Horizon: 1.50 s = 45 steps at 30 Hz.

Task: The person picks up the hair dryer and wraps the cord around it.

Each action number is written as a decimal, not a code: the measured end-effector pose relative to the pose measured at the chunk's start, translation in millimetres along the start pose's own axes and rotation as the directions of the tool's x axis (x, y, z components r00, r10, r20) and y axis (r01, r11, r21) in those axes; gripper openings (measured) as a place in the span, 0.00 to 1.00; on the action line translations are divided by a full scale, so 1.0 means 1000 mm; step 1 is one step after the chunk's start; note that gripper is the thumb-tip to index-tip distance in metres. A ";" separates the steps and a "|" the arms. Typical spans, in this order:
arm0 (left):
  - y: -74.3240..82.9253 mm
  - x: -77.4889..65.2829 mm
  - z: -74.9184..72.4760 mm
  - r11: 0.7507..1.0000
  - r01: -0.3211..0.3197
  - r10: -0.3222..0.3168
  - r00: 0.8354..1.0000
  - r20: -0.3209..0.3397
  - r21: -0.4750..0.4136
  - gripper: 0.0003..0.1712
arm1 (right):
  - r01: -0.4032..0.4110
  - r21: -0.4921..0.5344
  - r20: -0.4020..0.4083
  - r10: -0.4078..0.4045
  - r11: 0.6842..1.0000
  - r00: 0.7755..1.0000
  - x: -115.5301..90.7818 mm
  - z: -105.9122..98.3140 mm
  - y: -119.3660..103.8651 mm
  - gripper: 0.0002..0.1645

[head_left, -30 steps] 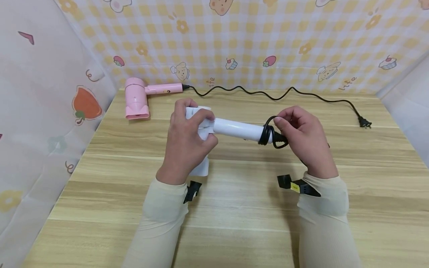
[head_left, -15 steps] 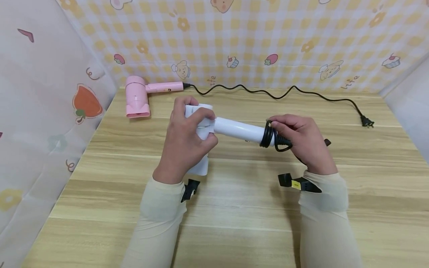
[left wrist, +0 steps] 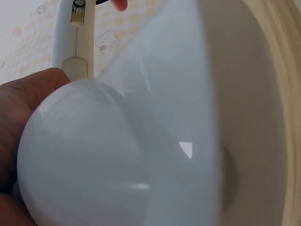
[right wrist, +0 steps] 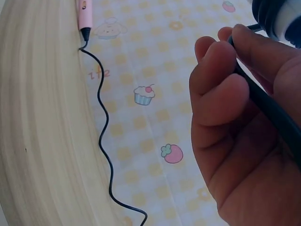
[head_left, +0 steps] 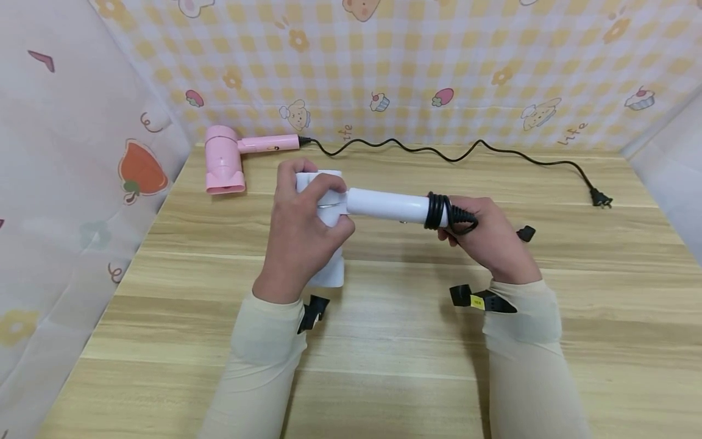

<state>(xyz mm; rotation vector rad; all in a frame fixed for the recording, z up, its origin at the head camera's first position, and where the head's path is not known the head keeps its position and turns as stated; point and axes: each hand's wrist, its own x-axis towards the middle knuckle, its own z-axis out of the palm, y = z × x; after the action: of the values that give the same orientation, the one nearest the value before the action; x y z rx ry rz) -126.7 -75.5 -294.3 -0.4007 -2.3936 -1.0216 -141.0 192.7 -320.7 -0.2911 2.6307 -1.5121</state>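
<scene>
The left hand curls its fingers round one end of a white hair dryer; at the other, the right hand pinches the coiled black cord in its fingers. Beyond the left fingers I see a pink hair dryer.

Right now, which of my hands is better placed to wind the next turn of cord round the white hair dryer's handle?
Probably your right hand: it holds the black cord close to the coils round the handle. Your left hand grips the white hair dryer's head.
</scene>
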 end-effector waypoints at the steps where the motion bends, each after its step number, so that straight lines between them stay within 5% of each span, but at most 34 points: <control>1: 0.000 0.000 0.000 1.000 0.008 -0.008 1.000 -0.001 0.003 0.18 | -0.018 -0.001 0.010 0.018 1.000 1.000 0.000 0.001 0.000 0.08; 10: 0.001 0.000 0.004 0.997 0.065 -0.067 0.997 -0.032 -0.035 0.17 | -0.146 -0.053 0.075 0.150 0.988 0.986 0.001 0.002 -0.007 0.14; 20: 0.000 -0.001 0.008 0.994 0.114 -0.114 0.993 -0.041 -0.001 0.19 | -0.047 0.023 0.157 0.043 0.999 0.987 0.004 0.003 -0.005 0.16; 25: -0.001 0.000 0.009 0.990 0.135 -0.133 0.990 -0.043 0.032 0.19 | -0.061 0.025 0.192 0.055 0.998 0.980 0.004 0.003 -0.006 0.16; 30: -0.003 0.000 0.011 0.986 0.162 -0.160 0.986 -0.037 0.044 0.19 | -0.074 -0.045 0.210 0.082 0.996 0.974 0.002 0.001 -0.008 0.17; 45: -0.007 -0.001 0.016 0.975 0.179 -0.177 0.984 -0.031 0.133 0.19 | 0.088 -0.236 0.230 -0.032 0.968 0.973 -0.007 -0.001 -0.021 0.08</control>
<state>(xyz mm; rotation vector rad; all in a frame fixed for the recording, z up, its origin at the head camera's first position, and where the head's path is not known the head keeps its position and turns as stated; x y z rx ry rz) -133.8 -68.8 -308.6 -0.1289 -2.4992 -0.9259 -131.8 184.4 -302.5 -0.5326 2.6423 -1.0915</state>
